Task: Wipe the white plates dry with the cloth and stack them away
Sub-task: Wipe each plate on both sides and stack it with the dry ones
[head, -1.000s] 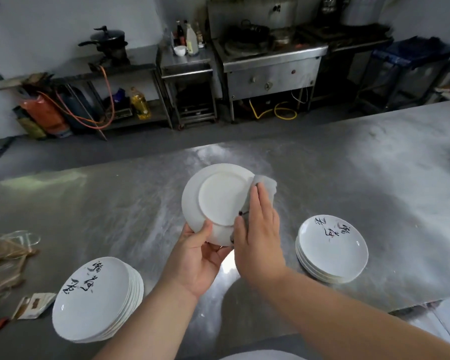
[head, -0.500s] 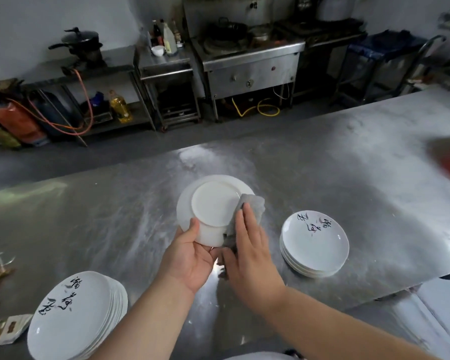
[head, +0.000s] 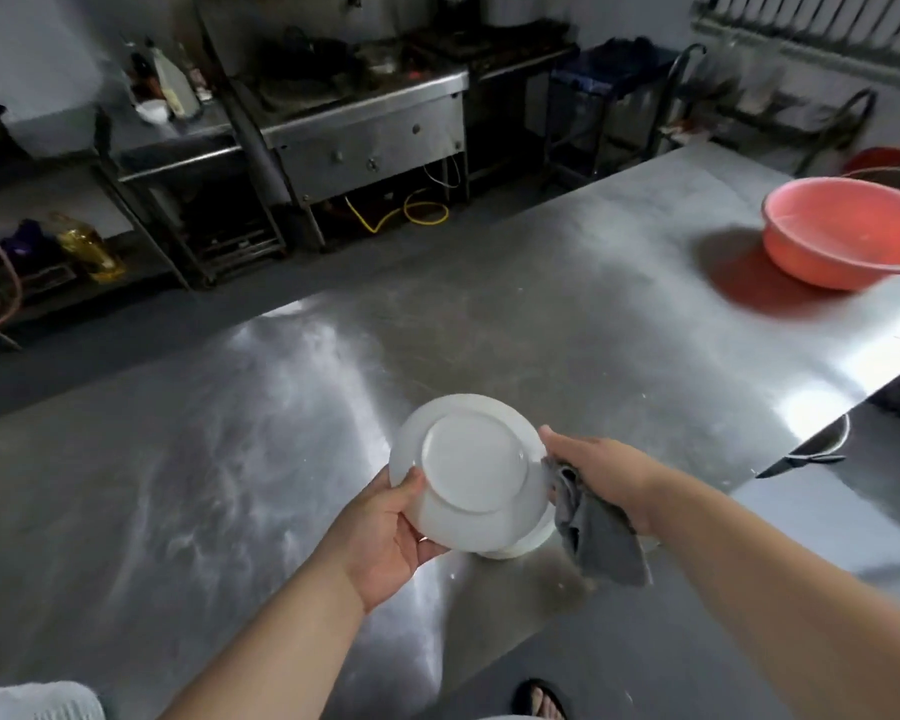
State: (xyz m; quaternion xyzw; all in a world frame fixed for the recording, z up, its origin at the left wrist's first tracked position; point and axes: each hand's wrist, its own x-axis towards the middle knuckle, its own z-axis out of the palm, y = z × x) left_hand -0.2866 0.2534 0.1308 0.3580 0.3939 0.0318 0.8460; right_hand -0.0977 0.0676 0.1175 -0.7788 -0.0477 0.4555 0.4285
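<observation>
Steel worktop [head: 230, 511] fills most of your view, dull and streaked with glare, with a stove unit [head: 365, 132] and dark shelving across the aisle behind it. Your left hand [head: 385, 532] grasps a white plate [head: 471, 470] by its near left rim, thumb on the upturned underside, fingers hidden beneath; the plate is tilted and held above the worktop. Your right hand [head: 601, 472] is clenched on a grey cloth [head: 596, 537], which hangs crumpled from the palm just beside the plate's right edge, your fingertips touching that rim. Below the held plate, part of a stack of white plates [head: 533, 540] shows on the worktop. A pink basin [head: 848, 236] stands far right, well apart from both hands.
</observation>
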